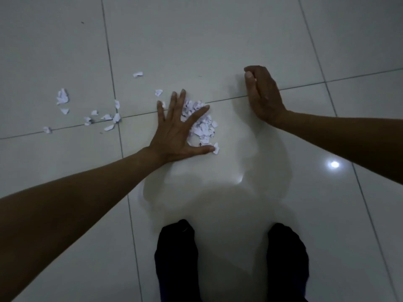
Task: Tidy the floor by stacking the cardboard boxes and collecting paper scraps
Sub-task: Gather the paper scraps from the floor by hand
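The floor [218,40] fills the whole view: large pale glossy tiles divided by thin dark grout lines, with a small bright spot of reflected light [334,164] on the right side and a broad soft glare in the middle.

Two bare forearms reach in from the lower left and from the right edge. At the bottom, two feet in black socks [176,258] stand on the tiles, a little apart.

The left hand [178,131] lies flat on the floor with its fingers straight and spread wide, the thumb stretched out to the right. The right hand [263,94] stands on its edge on the floor, well to the right of the left one, palm turned towards it; its fingers are loosely curled at the tips, and it holds nothing that can be seen.

Between the left hand's forefinger and thumb lies a pile of paper scraps [202,125], small white torn pieces with faint print, heaped close together just below a grout line. The forefinger rests across the top of the pile and the thumb tip touches a piece at its lower edge.

More loose scraps [109,117] lie scattered to the left of the hand, around the crossing of two grout lines. A larger crumpled piece [62,97] sits furthest left, and a single scrap [138,74] lies further up. No cardboard boxes appear in view.
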A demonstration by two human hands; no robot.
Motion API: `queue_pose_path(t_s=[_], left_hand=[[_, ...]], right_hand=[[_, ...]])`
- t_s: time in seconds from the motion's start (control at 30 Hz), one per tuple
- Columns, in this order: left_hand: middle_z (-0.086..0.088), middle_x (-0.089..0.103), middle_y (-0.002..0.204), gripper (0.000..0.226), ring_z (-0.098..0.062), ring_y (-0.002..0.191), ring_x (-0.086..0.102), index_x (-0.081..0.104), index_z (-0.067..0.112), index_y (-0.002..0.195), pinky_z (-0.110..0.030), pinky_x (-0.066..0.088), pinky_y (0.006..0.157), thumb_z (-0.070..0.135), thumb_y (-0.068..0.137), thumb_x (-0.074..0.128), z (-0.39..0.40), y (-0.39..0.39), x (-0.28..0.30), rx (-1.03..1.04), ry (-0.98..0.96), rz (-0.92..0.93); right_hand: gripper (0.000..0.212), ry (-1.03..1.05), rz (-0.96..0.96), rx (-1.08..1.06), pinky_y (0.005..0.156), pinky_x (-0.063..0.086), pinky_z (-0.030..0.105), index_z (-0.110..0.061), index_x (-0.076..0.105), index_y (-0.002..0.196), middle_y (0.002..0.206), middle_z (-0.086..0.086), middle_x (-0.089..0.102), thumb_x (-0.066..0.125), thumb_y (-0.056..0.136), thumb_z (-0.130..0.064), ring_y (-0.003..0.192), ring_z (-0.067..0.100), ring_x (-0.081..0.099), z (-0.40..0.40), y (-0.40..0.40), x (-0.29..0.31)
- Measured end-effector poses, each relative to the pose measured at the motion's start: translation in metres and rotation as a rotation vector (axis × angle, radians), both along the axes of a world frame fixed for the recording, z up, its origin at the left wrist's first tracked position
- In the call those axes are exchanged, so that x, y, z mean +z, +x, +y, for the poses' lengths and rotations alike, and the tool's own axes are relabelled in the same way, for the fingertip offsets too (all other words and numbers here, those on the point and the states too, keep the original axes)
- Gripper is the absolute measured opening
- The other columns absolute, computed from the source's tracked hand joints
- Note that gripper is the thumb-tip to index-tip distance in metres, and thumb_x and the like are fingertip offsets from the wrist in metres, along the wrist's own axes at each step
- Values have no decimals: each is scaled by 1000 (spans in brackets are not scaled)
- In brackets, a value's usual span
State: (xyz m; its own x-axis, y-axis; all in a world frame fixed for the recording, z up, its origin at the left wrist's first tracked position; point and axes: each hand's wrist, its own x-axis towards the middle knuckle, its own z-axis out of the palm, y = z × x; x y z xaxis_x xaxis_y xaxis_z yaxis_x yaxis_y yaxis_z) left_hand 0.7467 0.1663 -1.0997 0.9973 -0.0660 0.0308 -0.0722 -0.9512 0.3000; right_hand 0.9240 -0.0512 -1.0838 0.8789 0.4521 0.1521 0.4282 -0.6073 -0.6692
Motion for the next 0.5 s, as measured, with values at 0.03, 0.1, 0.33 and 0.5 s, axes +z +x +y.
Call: queue_pose_path(t_s=[0.03, 0.1, 0.33, 0.5], left_hand=[[-17, -1, 164, 106, -35, 150, -7, 26, 39, 153, -67, 3, 113, 95, 64, 46, -7, 4, -1, -49, 12, -5], [-15, 10, 163, 99, -38, 150, -2, 36, 39, 149, -68, 5, 112, 94, 67, 44, -21, 8, -6, -100, 48, -28], [-7, 57, 124, 34, -32, 119, 49, 61, 14, 112, -48, 35, 103, 44, 97, 55, -13, 32, -12, -8, -128, -219], [-11, 56, 105, 13, -32, 94, 47, 57, 7, 99, -42, 40, 78, 18, 97, 51, 0, 49, -9, 64, -137, -239]], right_hand=[[34, -11, -5, -14, 92, 38, 23, -4, 58, 115, 112, 12, 60, 36, 106, -28, 106, 23, 55, -11, 0, -3], [34, -36, -8, -25, 91, 40, 28, -5, 57, 114, 110, 12, 58, 35, 106, -29, 105, 24, 55, -26, -1, -7], [34, -34, 16, -33, 90, 39, 26, -5, 57, 112, 109, 10, 58, 35, 106, -29, 104, 23, 54, -19, 1, -5], [32, -14, 28, -3, 91, 39, 26, -5, 58, 110, 107, 8, 59, 36, 105, -27, 103, 22, 55, -8, -3, -2]])
